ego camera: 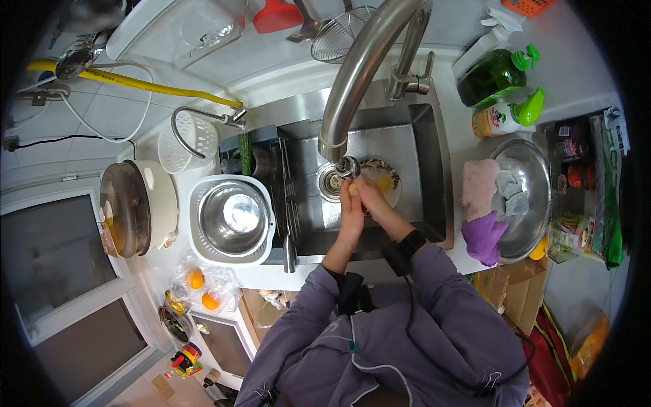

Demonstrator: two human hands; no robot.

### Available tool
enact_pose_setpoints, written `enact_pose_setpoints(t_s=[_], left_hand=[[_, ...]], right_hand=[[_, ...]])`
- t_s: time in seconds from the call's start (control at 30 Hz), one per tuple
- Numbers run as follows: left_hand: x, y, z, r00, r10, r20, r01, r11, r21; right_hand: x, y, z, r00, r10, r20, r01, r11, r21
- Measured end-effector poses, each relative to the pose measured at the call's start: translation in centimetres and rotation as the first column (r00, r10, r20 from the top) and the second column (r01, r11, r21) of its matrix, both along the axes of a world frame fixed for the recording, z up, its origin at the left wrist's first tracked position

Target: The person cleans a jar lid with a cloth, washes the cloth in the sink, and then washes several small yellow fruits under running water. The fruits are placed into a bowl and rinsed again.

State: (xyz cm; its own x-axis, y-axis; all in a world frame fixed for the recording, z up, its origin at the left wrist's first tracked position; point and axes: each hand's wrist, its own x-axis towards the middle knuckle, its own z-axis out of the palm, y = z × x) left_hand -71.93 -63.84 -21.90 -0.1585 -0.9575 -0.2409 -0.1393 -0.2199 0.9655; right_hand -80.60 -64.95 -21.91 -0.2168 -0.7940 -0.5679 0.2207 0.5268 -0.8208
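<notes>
My left hand (350, 213) and my right hand (375, 197) meet below the faucet spout (333, 145), over a stainless steel sink (389, 137). Between their fingers is a small pale yellow piece (353, 189), mostly covered, so its kind is unclear. A plate with a patterned rim (398, 175) lies on the sink floor, partly behind my right hand. On it rests another yellow piece (384, 183). Just left of the hands is the drain strainer (329, 182).
Left of the basin stand a cucumber (245, 155), a steel bowl (208, 216) in a white basin (196, 254), and a knife (289, 254). To the right are a steel basin (534, 229), a pink cloth (479, 185), a purple cloth (483, 239) and a green soap bottle (491, 79).
</notes>
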Motion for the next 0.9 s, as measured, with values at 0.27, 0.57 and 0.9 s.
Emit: enact_pose_setpoints(t_s=[0.27, 0.57, 0.9], left_hand=[[0.7, -1.9, 2.9, 0.931, 0.091, -0.354, 0.012, 0.96, 0.279], [0.3, 0.1, 5.0, 0.967, -0.251, 0.034, 0.253, 0.96, -0.122], [1.6, -0.7, 6.4, 0.893, -0.342, -0.293, 0.381, 0.92, 0.087]], right_hand=[[1.8, 3.5, 0.3, 0.963, 0.081, -0.256, -0.138, 0.968, -0.212], [-1.6, 0.9, 3.3, 0.887, -0.125, 0.445, 0.074, 0.989, 0.13], [-1.2, 3.3, 4.9, 0.993, -0.032, 0.113, 0.04, 0.997, -0.072]])
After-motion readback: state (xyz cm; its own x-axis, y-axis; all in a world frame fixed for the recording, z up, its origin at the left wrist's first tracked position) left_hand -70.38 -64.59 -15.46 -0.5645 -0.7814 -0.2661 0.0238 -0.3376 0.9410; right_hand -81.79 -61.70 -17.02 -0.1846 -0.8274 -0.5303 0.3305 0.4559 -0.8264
